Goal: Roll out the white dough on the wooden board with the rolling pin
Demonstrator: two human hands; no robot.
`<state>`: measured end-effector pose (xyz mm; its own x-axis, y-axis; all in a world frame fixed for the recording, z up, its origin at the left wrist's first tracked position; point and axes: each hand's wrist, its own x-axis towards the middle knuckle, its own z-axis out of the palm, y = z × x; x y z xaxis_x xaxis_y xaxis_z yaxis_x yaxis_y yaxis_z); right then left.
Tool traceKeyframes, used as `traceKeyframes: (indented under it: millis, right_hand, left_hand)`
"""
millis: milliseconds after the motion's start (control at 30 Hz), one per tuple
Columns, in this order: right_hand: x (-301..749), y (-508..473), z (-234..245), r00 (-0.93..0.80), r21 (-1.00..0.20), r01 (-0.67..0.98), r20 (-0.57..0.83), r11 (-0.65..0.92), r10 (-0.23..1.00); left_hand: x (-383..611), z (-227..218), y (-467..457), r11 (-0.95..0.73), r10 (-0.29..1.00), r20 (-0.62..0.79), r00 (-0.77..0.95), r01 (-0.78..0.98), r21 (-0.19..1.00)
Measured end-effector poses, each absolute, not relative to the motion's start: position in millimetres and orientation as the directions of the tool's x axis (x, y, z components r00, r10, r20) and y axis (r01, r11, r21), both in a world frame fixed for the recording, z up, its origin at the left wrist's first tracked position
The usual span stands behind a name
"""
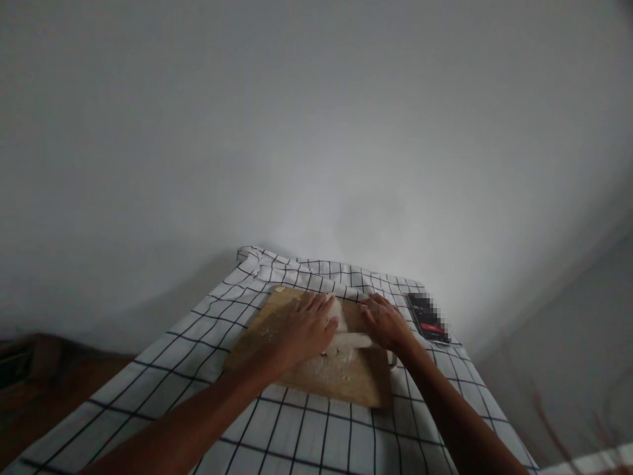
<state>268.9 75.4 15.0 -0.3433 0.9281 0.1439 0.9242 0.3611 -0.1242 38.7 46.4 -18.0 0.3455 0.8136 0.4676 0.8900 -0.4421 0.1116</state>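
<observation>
Pale, flattened dough lies on a floured wooden board. A light, rod-like piece that looks like a rolling pin runs crosswise between my hands, close to the near side of the dough. My left hand rests palm down with its fingers stretched forward, partly covering the dough and the left end of the rod. At the rod's right end, my right hand also lies palm down, fingers extended over the board. Both palms hide the rod's ends, so their exact contact is hard to make out.
A white cloth with black grid lines covers the table, bunched up along its back edge. To the right lies a dark, flat packet with a red patch. Behind the table rises a plain wall. Brown boxlike things stand lower left.
</observation>
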Motion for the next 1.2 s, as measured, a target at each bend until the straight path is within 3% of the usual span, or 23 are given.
traceKeyframes:
  millis: [133,433,600,833,1000,1100,1200]
  right_hand:
    - [271,72,10,-0.364,-0.137,0.914,0.143,0.383,0.92]
    - [281,11,-25,-0.353,-0.095,0.908,0.349,0.408,0.868]
    - [277,58,-7,-0.358,-0.113,0.906,0.308,0.407,0.882]
    - [262,141,6,-0.546,-0.071,0.814,0.247,0.577,0.801]
    - [268,144,-5,-0.645,-0.023,0.746,0.219,0.665,0.732]
    - [277,120,-13,-0.59,-0.055,0.779,0.274,0.625,0.759]
    - [280,86,-17,-0.416,-0.132,0.874,0.294,0.467,0.861]
  left_hand:
    - [43,-15,39,-0.403,0.839,0.447,0.311,0.906,0.126]
    - [42,-17,7,-0.486,0.773,0.505,0.384,0.87,0.083]
    - [40,-16,35,-0.436,0.814,0.457,0.358,0.897,0.075]
    - [34,-19,76,-0.369,0.837,0.428,0.343,0.929,-0.023]
    - [38,-16,74,-0.307,0.874,0.403,0.271,0.951,0.028]
    - [40,-15,67,-0.344,0.871,0.388,0.301,0.938,0.043]
    - [40,-15,55,-0.415,0.836,0.407,0.368,0.909,0.031]
